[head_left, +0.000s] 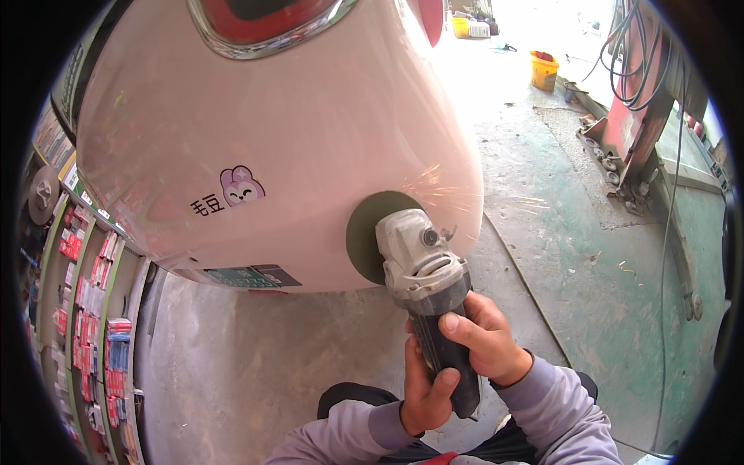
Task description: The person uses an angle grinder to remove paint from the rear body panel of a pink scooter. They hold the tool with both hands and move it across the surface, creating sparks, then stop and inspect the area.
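Both my hands are wrapped round the black body of an angle grinder, whose grey metal head points away from me. My left hand grips the rear of the body from the left. Higher up, near the head, my right hand closes on it from the right, thumb on top. The dark green round disc is at the lower right of a pale pink car body, partly hidden behind the grinder head. Orange sparks fly up and to the right. A bunny sticker is left of the disc.
Shelves of red, white and blue packages line the left side. A yellow bucket stands on the floor at far right. Coiled cables hang on a red post, and a thin cable runs down the right side.
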The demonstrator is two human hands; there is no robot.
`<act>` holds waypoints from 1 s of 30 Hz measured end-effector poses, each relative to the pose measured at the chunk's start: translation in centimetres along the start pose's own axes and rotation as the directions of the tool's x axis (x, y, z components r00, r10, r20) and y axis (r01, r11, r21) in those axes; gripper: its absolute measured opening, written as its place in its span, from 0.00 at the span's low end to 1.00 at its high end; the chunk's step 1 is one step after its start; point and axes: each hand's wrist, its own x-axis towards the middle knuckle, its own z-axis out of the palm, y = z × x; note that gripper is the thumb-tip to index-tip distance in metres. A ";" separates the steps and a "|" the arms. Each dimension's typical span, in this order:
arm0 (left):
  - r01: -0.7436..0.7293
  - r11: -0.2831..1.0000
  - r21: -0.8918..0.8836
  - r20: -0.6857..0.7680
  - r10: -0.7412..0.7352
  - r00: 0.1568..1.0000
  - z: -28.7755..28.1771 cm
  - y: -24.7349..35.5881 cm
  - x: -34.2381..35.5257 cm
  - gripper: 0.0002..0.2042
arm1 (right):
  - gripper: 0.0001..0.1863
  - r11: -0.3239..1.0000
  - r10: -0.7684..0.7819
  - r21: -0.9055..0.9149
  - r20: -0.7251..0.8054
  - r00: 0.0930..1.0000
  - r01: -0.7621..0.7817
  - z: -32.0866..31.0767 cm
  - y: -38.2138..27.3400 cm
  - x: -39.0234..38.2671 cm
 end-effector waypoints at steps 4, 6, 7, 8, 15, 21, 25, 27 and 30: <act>-0.038 0.999 -0.003 0.006 0.038 0.999 0.4 0.0 -0.1 0.35 | 0.30 0.999 0.031 -0.019 0.035 0.999 -0.030 0.0 0.0 0.0; -0.063 0.998 -0.006 0.029 0.063 0.998 0.4 -0.1 -0.2 0.34 | 0.30 0.999 0.038 -0.027 0.034 0.999 -0.037 0.0 -0.1 0.0; -0.036 0.999 -0.005 0.007 0.036 0.999 0.4 -0.2 -0.2 0.34 | 0.30 0.999 0.034 -0.022 0.016 0.999 -0.033 -0.1 -0.1 0.0; -0.029 0.999 0.018 0.030 0.028 0.999 0.2 -0.2 -0.1 0.34 | 0.31 0.999 0.040 -0.032 -0.014 0.999 -0.041 -0.1 -0.1 -0.1; -0.046 0.999 -0.006 0.034 0.046 0.998 0.3 -0.4 -0.3 0.34 | 0.30 1.000 0.023 0.003 0.030 0.999 -0.023 -0.3 0.2 -0.1; -0.024 1.000 0.010 0.024 0.023 0.999 0.1 -0.4 -0.1 0.35 | 0.30 1.000 0.002 -0.008 0.004 1.000 -0.002 -0.6 0.5 -0.1; -0.010 0.998 0.059 0.047 0.008 0.999 -0.1 -0.5 0.0 0.36 | 0.30 1.000 0.012 -0.008 -0.014 1.000 -0.012 -0.7 0.6 -0.3; 0.038 0.999 0.019 0.068 -0.039 0.997 -0.2 -0.5 0.1 0.36 | 0.31 0.995 -0.026 0.096 -0.020 0.999 0.028 -0.7 0.8 -0.4; 0.034 0.999 -0.024 0.036 -0.033 0.999 0.1 -0.6 0.0 0.37 | 0.31 0.995 -0.011 0.095 -0.017 1.000 0.012 -0.9 0.9 -0.5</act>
